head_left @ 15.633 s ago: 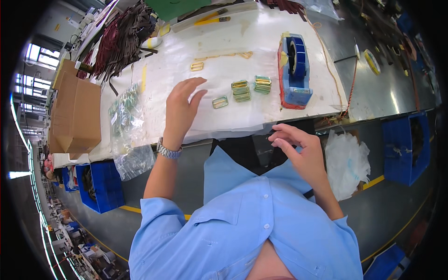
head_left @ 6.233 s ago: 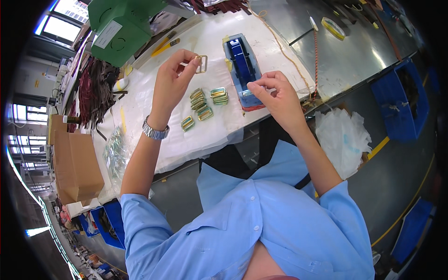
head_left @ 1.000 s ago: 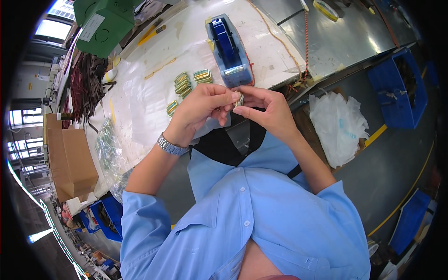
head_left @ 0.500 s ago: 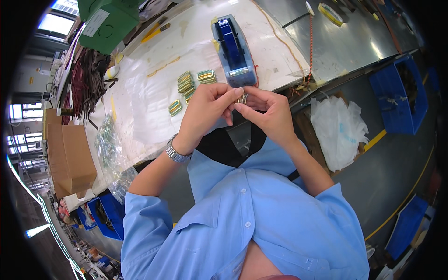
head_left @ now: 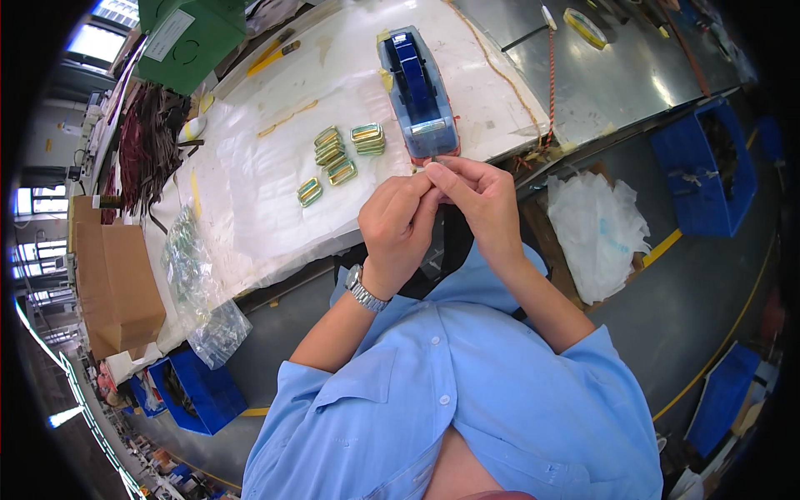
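Note:
In front of the tape dispenser (head_left: 429,129), close to the bench edge, my two hands meet. My left hand (head_left: 398,218) is closed, its fingertips pinched together against those of the right. My right hand (head_left: 482,200) pinches with thumb and forefinger. Between them is a small metal buckle, now almost wholly covered by the fingers. To the left on the bench lie gold buckles with a greenish film look: one stack (head_left: 329,148), another stack (head_left: 367,138), a buckle group (head_left: 342,172) and a nearer buckle (head_left: 309,192).
White sheeting (head_left: 258,208) covers the bench. A green box (head_left: 187,50), dark straps (head_left: 150,142), a brown carton (head_left: 121,283) and clear plastic bags (head_left: 187,258) line the left. A white bag (head_left: 596,237) and blue bin (head_left: 708,167) stand to the right.
My left hand has shifted right and down, and its fingers have closed around the buckle, which showed between the fingertips before. The right hand stays near the same place.

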`<control>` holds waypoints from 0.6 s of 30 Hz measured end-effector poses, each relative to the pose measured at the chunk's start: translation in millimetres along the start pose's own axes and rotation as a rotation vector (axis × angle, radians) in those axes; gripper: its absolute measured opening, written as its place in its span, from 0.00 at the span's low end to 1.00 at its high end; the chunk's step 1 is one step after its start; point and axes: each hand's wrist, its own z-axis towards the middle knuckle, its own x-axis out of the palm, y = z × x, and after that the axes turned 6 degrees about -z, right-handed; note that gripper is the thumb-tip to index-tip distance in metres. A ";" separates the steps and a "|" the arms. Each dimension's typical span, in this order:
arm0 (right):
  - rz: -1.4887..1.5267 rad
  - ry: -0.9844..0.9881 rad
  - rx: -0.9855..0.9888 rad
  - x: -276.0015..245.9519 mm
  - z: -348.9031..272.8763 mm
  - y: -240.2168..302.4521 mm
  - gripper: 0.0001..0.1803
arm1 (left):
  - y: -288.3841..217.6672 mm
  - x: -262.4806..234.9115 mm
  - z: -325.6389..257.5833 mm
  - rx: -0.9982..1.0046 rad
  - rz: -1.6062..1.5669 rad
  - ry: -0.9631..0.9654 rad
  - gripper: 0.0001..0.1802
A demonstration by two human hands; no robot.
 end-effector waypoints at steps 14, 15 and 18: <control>0.015 0.034 0.042 -5.8 24.8 10.3 0.17 | 0.9 1.9 19.7 -0.260 -0.146 0.085 0.07; 0.016 0.032 0.040 -7.1 26.0 9.1 0.17 | -1.1 3.5 21.9 -0.258 -0.146 0.088 0.07; 0.091 0.066 0.084 -15.9 29.5 1.9 0.18 | -5.2 7.1 26.5 -0.370 -0.267 0.107 0.07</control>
